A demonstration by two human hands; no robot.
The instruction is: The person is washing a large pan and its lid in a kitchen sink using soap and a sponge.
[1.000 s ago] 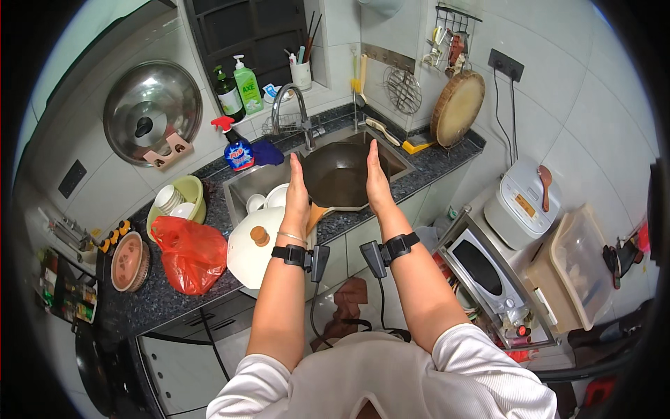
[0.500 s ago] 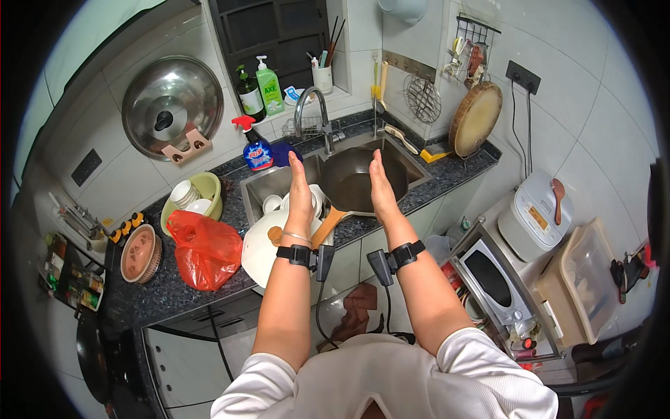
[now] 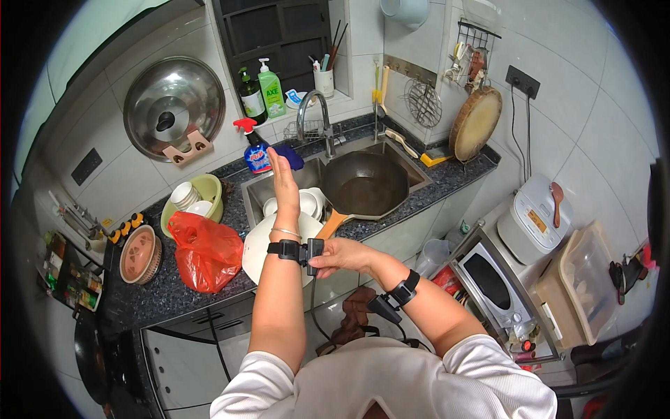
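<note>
My left hand (image 3: 285, 185) is raised with its fingers stretched out flat, above the near left side of the sink (image 3: 249, 199). It holds nothing. On that wrist sits a black strap (image 3: 285, 249) carrying a small black box (image 3: 315, 250), below a thin bracelet. My right hand (image 3: 345, 255) reaches across and pinches the box between thumb and fingers. A similar black strap (image 3: 405, 288) is round my right wrist. Beyond both hands a dark frying pan (image 3: 366, 183) with a wooden handle (image 3: 332, 226) rests over the sink. A white lid-like round piece (image 3: 258, 244) lies partly behind my left forearm.
White bowls (image 3: 310, 202) stand in the sink under the tap (image 3: 312, 108). To the left are a red plastic bag (image 3: 206, 255), a green basin (image 3: 215, 195) and a pink basket (image 3: 139, 255). A spray bottle (image 3: 257, 155) stands behind. A rice cooker (image 3: 530, 216) and microwave (image 3: 492, 276) are right.
My right hand has come down and left from beside the pan, where it was held flat, and now grips the box on my left wrist. My left hand has shifted slightly left.
</note>
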